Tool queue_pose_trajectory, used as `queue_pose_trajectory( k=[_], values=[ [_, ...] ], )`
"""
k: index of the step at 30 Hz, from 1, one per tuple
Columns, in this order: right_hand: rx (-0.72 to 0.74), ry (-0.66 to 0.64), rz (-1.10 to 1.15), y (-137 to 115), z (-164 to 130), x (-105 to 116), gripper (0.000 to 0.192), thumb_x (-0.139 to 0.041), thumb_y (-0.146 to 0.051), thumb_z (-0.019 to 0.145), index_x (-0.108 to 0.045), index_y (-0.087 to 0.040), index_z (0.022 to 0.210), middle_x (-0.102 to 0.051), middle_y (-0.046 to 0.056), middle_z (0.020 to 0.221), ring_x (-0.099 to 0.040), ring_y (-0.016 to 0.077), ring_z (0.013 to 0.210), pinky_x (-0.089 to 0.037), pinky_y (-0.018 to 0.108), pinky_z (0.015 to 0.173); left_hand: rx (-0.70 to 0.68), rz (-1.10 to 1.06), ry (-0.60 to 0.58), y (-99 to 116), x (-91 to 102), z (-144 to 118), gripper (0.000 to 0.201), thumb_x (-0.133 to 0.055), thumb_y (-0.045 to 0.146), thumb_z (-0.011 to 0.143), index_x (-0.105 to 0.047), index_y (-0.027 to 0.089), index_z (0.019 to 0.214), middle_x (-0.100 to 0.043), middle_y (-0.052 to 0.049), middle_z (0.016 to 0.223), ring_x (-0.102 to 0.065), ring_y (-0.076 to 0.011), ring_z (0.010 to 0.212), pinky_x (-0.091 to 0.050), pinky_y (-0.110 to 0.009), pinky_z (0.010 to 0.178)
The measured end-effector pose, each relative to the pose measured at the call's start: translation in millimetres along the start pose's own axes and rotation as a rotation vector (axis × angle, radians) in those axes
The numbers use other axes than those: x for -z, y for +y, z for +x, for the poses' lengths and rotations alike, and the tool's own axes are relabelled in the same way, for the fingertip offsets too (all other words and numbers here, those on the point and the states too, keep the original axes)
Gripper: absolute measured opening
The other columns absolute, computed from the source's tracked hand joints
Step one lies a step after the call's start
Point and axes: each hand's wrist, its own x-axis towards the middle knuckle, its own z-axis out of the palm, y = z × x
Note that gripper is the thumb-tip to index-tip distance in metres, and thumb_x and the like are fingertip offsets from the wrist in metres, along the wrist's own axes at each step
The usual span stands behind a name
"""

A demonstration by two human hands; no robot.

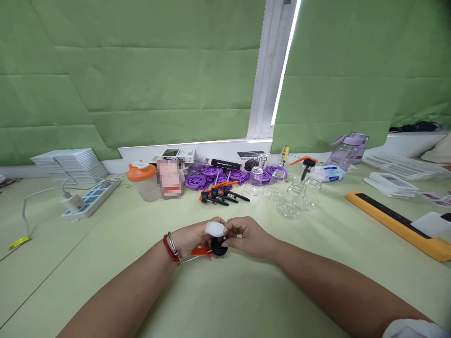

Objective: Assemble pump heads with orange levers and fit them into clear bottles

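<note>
Both of my hands meet over the front middle of the table. My left hand (197, 237) is closed around a black fitting (219, 247) with an orange lever (201, 251); a thin metal rod sticks out below the wrist side. A white oval piece (214, 229) sits above the black part, against my left fingers. Thumb and fingers of my right hand (246, 237) pinch at the right side of the fitting, by the edge of the white piece. What exactly the right fingertips hold is hidden.
Behind the hands lie several similar black fittings (214, 197), purple wheel-like parts (196, 181) and clear glass jars (296, 189). A shaker with an orange lid (141, 172) and a power strip (93, 199) stand left. A yellow-black bar (391, 223) lies right.
</note>
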Motion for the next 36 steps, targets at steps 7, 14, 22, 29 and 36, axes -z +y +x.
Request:
queue_pose_trajectory(
  k=[7,14,22,29,36],
  values=[
    [0.008,-0.012,-0.023,-1.7,0.1,0.4,0.022,-0.073,-0.027,0.067,-0.066,-0.013,0.082,-0.059,0.0,0.07,-0.05,0.0101,0.062,-0.043,0.026,0.062,-0.002,-0.002,-0.03,-1.0,2.1,0.9,0.03,-0.061,0.038,0.065,-0.045,0.02,0.083,-0.057,-0.001,0.072,-0.054,-0.014,0.06,-0.036,-0.025,0.054],
    [0.011,0.005,-0.044,-0.1,-0.5,-0.1,0.022,-0.073,-0.028,0.066,-0.066,-0.014,0.081,-0.059,0.0,0.07,-0.05,0.0103,0.061,-0.043,0.026,0.061,0.012,0.011,-0.014,-0.7,2.1,0.4,0.028,-0.058,0.039,0.068,-0.046,0.02,0.083,-0.058,-0.001,0.07,-0.055,-0.0148,0.059,-0.037,-0.026,0.055],
    [0.011,0.043,0.0,1.9,0.4,0.3,0.026,-0.076,-0.03,0.063,-0.064,-0.014,0.08,-0.057,-0.002,0.065,-0.05,0.0096,0.059,-0.043,0.026,0.061,0.008,-0.012,-0.05,-1.3,5.9,2.1,0.034,-0.063,0.046,0.065,-0.048,0.019,0.082,-0.058,-0.003,0.076,-0.057,-0.0172,0.068,-0.04,-0.027,0.056],
    [0.012,0.038,0.008,0.7,0.0,-0.6,0.024,-0.075,-0.028,0.064,-0.064,-0.014,0.08,-0.056,-0.002,0.066,-0.049,0.0096,0.06,-0.043,0.026,0.061,0.008,-0.011,-0.053,-0.9,5.8,1.7,0.035,-0.062,0.046,0.066,-0.049,0.019,0.083,-0.059,-0.003,0.076,-0.057,-0.0174,0.067,-0.04,-0.027,0.056],
    [0.011,0.042,-0.006,-1.8,0.3,-0.8,0.026,-0.075,-0.03,0.063,-0.063,-0.014,0.08,-0.057,-0.002,0.066,-0.049,0.0098,0.06,-0.042,0.026,0.06,0.015,0.002,-0.047,-0.6,4.7,2.0,0.037,-0.062,0.048,0.065,-0.047,0.019,0.081,-0.057,-0.003,0.073,-0.055,-0.017,0.065,-0.039,-0.027,0.056]
  ],
)
